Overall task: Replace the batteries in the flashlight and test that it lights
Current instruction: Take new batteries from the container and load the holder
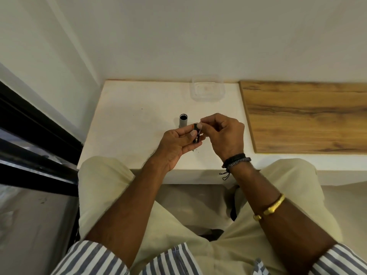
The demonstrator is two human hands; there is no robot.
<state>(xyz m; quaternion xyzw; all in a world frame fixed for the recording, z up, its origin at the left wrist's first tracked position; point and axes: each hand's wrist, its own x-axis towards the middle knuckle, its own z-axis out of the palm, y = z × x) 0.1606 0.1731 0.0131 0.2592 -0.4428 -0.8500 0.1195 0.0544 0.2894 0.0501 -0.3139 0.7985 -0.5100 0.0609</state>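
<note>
Done so far: The flashlight (183,121) stands on the white table (129,124) with its top end open, so it looks ready for batteries.
Left to do: I think the batteries still have to go in, the end has to be closed, and the light has to be tried.
Batteries: The small dark batteries (196,135) are up in the hands, just in front of the flashlight.
Left hand: The left hand (177,144) is palm up, with fingers and thumb closed around the batteries.
Right hand: The right hand (225,132) is curled, and its fingertips pinch at the top of the batteries.
Box: A clear box (207,89) sits at the back of the table, by the wall.
</note>
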